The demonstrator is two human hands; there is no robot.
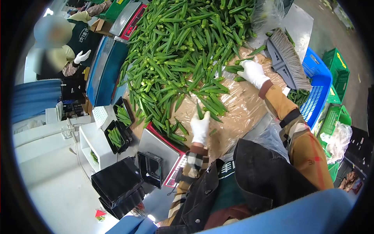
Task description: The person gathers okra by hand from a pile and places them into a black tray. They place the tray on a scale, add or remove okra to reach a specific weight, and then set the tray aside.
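Standing at far left, a co-worker (64,46) wears a dark apron whose white writing is too small to read. Black trays (117,134) hold okra. The left hand (200,126), gloved, grips one okra pod (199,112); the right hand (253,73) closes on okra pods (235,69) at the tabletop (241,105) heap's edge, beside a half-hidden brush (288,58).

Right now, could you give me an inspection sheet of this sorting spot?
Surface: table covered in crinkled clear plastic.
Job's things: big okra heap; left hand grips an okra pod; right hand rests on pods at the heap's edge.
Clutter: black trays, two holding okra; scale; hand brush.
Grips: both hands gloved white.
Cables: nothing seen.
Surroundings: blue crate, green crates, another gloved person.
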